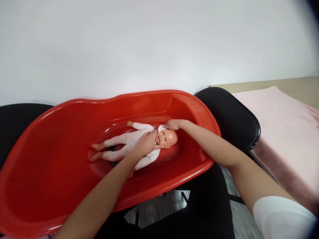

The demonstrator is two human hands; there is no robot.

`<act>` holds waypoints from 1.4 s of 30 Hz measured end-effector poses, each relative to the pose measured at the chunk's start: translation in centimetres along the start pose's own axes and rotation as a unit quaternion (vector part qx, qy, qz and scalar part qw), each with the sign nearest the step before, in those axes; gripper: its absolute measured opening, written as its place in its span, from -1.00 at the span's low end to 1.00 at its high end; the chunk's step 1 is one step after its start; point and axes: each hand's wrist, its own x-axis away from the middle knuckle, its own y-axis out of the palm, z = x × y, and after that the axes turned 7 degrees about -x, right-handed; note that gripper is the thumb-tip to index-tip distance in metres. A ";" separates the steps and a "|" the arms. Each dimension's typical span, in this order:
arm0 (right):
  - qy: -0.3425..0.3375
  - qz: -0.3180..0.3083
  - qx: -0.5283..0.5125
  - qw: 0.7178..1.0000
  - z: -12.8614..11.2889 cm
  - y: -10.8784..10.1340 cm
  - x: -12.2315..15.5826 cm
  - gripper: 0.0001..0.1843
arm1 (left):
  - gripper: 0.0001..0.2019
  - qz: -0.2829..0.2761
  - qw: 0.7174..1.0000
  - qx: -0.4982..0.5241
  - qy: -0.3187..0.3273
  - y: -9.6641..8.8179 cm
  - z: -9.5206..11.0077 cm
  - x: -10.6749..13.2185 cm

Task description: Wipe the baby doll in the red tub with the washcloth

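A baby doll (pixel 124 141) in a pale pink sleepsuit lies on its back inside a red plastic baby tub (pixel 62 159), head to the right. My left hand (pixel 146 144) rests on the doll's chest and neck, fingers closed over the collar. My right hand (pixel 173 124) reaches over the tub's rim and touches the suit's collar by the doll's far shoulder, beside the head, fingers curled.
The tub rests across black chairs (pixel 234 122). A pink towel (pixel 281 132) covers a table at the right. A white wall stands right behind the tub. Grey floor shows below the tub's near edge.
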 end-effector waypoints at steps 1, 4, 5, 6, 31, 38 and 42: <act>0.015 0.003 -0.003 1.000 0.0 0.0 0.2 -0.45 | -0.08 0.000 1.000 -0.002 0.002 0.1 -0.1 0.0; 0.028 0.009 -0.013 0.999 0.0 0.0 0.4 -0.42 | -0.10 -0.004 1.000 -0.006 0.003 0.2 -0.2 0.0; 0.025 0.006 -0.012 1.000 -0.1 -0.1 0.4 -0.44 | -0.09 -0.005 1.000 -0.005 0.001 0.2 -0.1 -0.1; 0.023 0.000 -0.009 1.000 -0.2 -0.1 0.2 -0.48 | -0.09 -0.004 1.000 -0.002 0.000 0.1 -0.1 -0.1; -0.061 -0.087 -0.037 0.994 -0.9 0.9 -0.7 -0.44 | -0.30 0.001 1.000 0.015 0.003 0.4 -0.3 -0.6; 0.019 -0.073 -0.008 0.997 -0.6 0.6 -1.0 -0.38 | -0.26 -0.002 1.000 0.007 0.004 1.0 -0.6 -0.6; 0.044 -0.040 0.020 0.998 -0.5 0.6 -1.1 -0.44 | -0.16 0.001 1.000 -0.006 0.013 1.1 -0.5 -0.5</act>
